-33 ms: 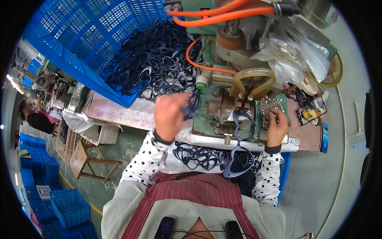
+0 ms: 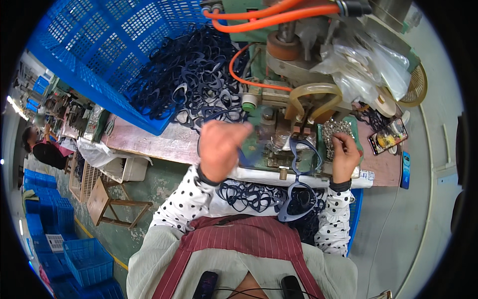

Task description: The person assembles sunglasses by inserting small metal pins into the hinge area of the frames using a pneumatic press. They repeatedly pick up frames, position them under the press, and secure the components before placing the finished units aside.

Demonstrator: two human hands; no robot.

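Observation:
My left hand (image 2: 219, 152) is blurred by motion in front of the press, its fingers closed around a dark blue goggle frame (image 2: 247, 158), smeared beneath it. Over a green tray of small metal parts (image 2: 334, 128), my right hand (image 2: 345, 158) pinches thumb and forefinger together; whatever lies between the fingertips is too small to make out. Another blue goggle frame (image 2: 288, 217) has one loop up at the press (image 2: 271, 122), while its other loop hangs over the front edge. Several dark frames (image 2: 249, 197) lie on white cloth near my lap.
A tilted blue basket (image 2: 104, 84) spills a heap of dark frames (image 2: 194, 79) onto the table (image 2: 149, 142). Orange hoses (image 2: 274, 20) cross above the press. Plastic bags (image 2: 358, 62), a phone (image 2: 388, 137) and a fan (image 2: 417, 84) are at the right. Far left, another person (image 2: 45, 144) sits.
My left hand has moved right and slightly nearer, away from the heap, with the blue frame beneath it. My right hand stays at the metal parts.

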